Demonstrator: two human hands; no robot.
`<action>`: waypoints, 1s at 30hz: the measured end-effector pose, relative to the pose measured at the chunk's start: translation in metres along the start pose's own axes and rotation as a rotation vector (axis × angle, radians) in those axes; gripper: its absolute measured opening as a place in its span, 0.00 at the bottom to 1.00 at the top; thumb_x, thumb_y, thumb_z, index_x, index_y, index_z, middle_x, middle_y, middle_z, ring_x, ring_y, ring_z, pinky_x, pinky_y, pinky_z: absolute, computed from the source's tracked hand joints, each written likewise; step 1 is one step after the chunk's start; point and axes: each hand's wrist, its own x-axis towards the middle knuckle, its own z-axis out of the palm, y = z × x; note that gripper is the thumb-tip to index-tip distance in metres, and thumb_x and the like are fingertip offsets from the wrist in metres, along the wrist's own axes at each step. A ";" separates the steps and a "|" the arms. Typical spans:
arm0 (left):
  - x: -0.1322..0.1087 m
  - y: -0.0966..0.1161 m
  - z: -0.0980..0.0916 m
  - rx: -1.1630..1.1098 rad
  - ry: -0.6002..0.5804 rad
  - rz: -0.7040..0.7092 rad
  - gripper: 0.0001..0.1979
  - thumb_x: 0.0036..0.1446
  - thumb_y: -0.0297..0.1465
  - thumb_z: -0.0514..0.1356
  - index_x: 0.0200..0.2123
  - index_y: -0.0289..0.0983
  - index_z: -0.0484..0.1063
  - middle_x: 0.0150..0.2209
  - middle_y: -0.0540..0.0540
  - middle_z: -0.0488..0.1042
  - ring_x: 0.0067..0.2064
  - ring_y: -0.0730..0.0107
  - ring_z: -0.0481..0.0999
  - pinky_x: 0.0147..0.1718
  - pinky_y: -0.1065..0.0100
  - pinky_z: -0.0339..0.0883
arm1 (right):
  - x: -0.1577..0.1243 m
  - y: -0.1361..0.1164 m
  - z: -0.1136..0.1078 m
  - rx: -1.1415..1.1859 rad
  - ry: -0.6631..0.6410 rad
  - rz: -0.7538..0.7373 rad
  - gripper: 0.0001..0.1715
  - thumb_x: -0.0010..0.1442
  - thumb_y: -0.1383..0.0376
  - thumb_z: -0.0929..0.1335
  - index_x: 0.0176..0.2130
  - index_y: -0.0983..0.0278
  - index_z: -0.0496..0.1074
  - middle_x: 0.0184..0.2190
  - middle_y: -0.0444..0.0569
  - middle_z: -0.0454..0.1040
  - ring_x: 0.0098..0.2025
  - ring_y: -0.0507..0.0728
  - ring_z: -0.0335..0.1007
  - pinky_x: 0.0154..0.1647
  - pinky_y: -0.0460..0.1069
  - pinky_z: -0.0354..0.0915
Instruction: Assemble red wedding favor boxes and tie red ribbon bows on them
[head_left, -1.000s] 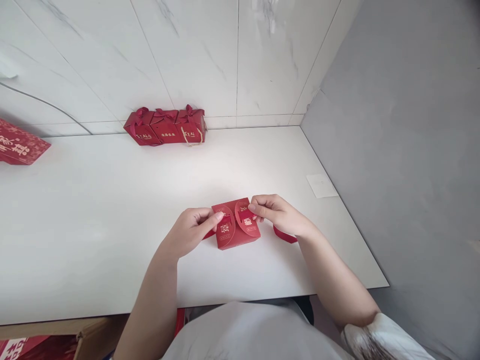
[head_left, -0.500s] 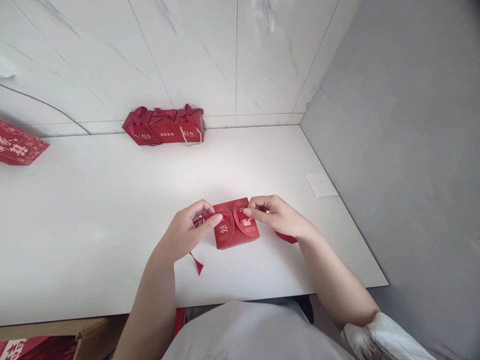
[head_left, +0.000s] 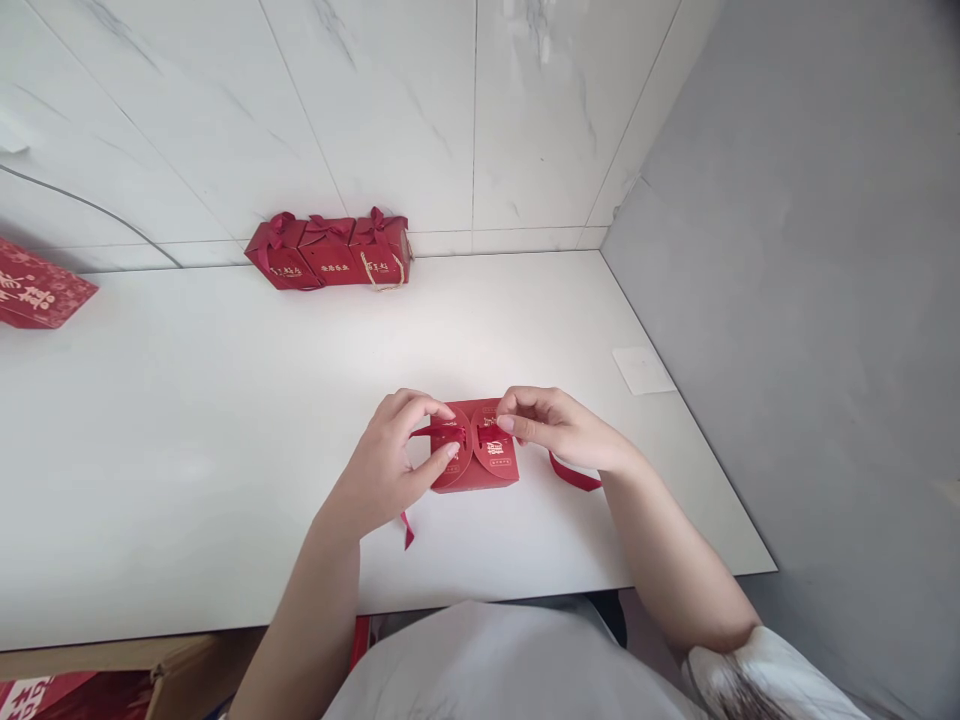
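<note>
A small red gift box with gold lettering and rounded top flaps lies on the white table in front of me. A dark red ribbon runs through slits in the flaps, its tails trailing on the table at both sides. My left hand is at the box's left side, thumb and index finger spread above and below the ribbon, the fingertips on the flap. At the right flap, my right hand pinches the ribbon between thumb and index finger.
Against the tiled wall stands a row of red boxes with bows and a gold cord. Another red patterned box is at the far left. A white paper square lies by the grey right wall. Below the table edge is an open cardboard carton.
My left thumb and index finger have parted from the ribbon and moved right over the flap. The box has turned slightly straighter. My right hand keeps its pinch.
</note>
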 end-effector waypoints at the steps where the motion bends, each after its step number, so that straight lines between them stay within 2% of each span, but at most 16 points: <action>1: -0.001 0.000 0.000 0.016 0.001 0.023 0.09 0.61 0.32 0.59 0.45 0.44 0.69 0.48 0.49 0.69 0.51 0.66 0.69 0.51 0.62 0.66 | -0.001 -0.001 0.000 0.005 0.001 -0.003 0.13 0.66 0.54 0.67 0.40 0.61 0.69 0.34 0.44 0.72 0.35 0.52 0.65 0.37 0.48 0.60; 4: -0.004 0.000 0.000 0.048 0.015 0.040 0.08 0.62 0.33 0.59 0.45 0.45 0.69 0.46 0.49 0.70 0.50 0.66 0.69 0.50 0.62 0.67 | -0.003 -0.005 0.002 -0.075 0.034 -0.012 0.13 0.65 0.53 0.67 0.44 0.59 0.68 0.33 0.43 0.72 0.33 0.51 0.65 0.36 0.48 0.61; 7: -0.004 -0.001 0.001 0.047 0.029 -0.052 0.08 0.62 0.36 0.59 0.44 0.44 0.70 0.42 0.49 0.69 0.46 0.66 0.70 0.43 0.63 0.69 | -0.003 -0.006 0.006 -0.233 0.086 -0.014 0.11 0.65 0.55 0.68 0.39 0.60 0.70 0.32 0.42 0.73 0.31 0.51 0.64 0.34 0.48 0.61; 9: -0.002 -0.001 0.002 0.022 0.020 -0.132 0.08 0.61 0.38 0.60 0.42 0.44 0.69 0.38 0.49 0.68 0.42 0.66 0.71 0.37 0.65 0.69 | -0.002 -0.005 0.009 -0.297 0.111 -0.029 0.08 0.64 0.58 0.69 0.37 0.60 0.70 0.34 0.42 0.74 0.33 0.51 0.67 0.36 0.48 0.62; 11: 0.002 -0.001 0.002 -0.011 -0.015 -0.163 0.07 0.60 0.38 0.61 0.39 0.43 0.69 0.38 0.49 0.68 0.40 0.67 0.71 0.35 0.66 0.69 | 0.000 -0.003 0.013 -0.356 0.142 -0.057 0.05 0.62 0.63 0.70 0.36 0.60 0.70 0.35 0.42 0.75 0.35 0.52 0.68 0.36 0.48 0.63; 15: 0.005 -0.003 -0.002 -0.025 -0.088 -0.064 0.07 0.64 0.36 0.58 0.34 0.40 0.67 0.38 0.50 0.69 0.37 0.71 0.71 0.37 0.66 0.67 | -0.001 0.001 0.014 -0.466 0.122 -0.186 0.04 0.62 0.70 0.68 0.36 0.61 0.71 0.36 0.44 0.73 0.35 0.52 0.68 0.36 0.48 0.64; 19: 0.002 -0.009 -0.002 0.025 -0.041 0.098 0.06 0.67 0.33 0.54 0.35 0.40 0.65 0.34 0.51 0.71 0.33 0.73 0.69 0.31 0.68 0.64 | -0.001 0.003 0.010 -0.531 0.094 -0.335 0.08 0.65 0.73 0.65 0.40 0.61 0.72 0.39 0.47 0.72 0.36 0.52 0.68 0.36 0.48 0.65; 22: 0.002 -0.014 0.000 0.040 0.033 0.134 0.02 0.64 0.32 0.58 0.38 0.41 0.68 0.35 0.52 0.74 0.35 0.73 0.72 0.32 0.69 0.66 | 0.000 0.005 0.009 -0.581 0.101 -0.375 0.09 0.67 0.72 0.64 0.42 0.61 0.73 0.38 0.48 0.72 0.37 0.53 0.68 0.36 0.48 0.64; 25: 0.003 -0.012 0.004 0.053 0.051 0.127 0.06 0.61 0.34 0.62 0.42 0.43 0.73 0.38 0.51 0.75 0.38 0.72 0.75 0.35 0.70 0.69 | 0.002 0.006 0.009 -0.610 0.121 -0.373 0.06 0.66 0.69 0.66 0.42 0.61 0.74 0.37 0.49 0.73 0.38 0.54 0.68 0.38 0.50 0.65; 30: 0.006 -0.005 0.006 0.142 0.032 0.200 0.04 0.63 0.30 0.59 0.37 0.41 0.75 0.37 0.49 0.75 0.39 0.69 0.74 0.38 0.66 0.69 | 0.003 0.007 0.010 -0.632 0.149 -0.404 0.08 0.67 0.70 0.65 0.40 0.61 0.74 0.36 0.50 0.73 0.38 0.56 0.67 0.40 0.52 0.65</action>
